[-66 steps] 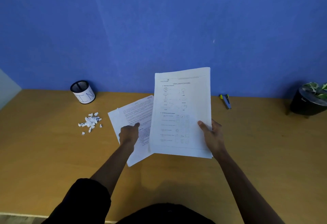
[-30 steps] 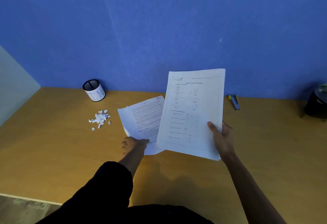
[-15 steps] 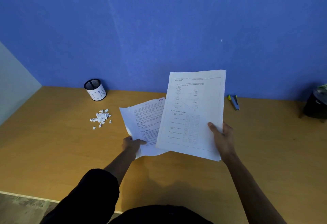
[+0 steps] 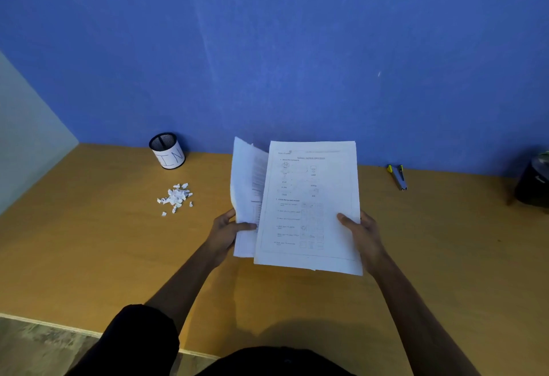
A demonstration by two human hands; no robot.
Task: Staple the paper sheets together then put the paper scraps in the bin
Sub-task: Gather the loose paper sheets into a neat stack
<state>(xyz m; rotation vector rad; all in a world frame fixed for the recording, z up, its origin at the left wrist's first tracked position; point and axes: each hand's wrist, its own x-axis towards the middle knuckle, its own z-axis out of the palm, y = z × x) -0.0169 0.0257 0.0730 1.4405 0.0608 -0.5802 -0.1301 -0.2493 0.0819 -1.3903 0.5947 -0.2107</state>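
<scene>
Above the desk (image 4: pixel 89 256), each hand's grip closed on sheets: left hand (image 4: pixel 225 231), right hand (image 4: pixel 361 234); stapler (image 4: pixel 397 178) beyond.

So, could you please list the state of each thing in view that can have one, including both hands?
Left hand: shut on the text sheets, lifted.
Right hand: shut on the worksheet, lifted.
Text sheets: held upright, curled, beside the worksheet.
Worksheet: held up, facing the camera.
Paper scraps: loose pile on the table.
Bin: upright, open top.
Stapler: lying on the table, untouched.
</scene>
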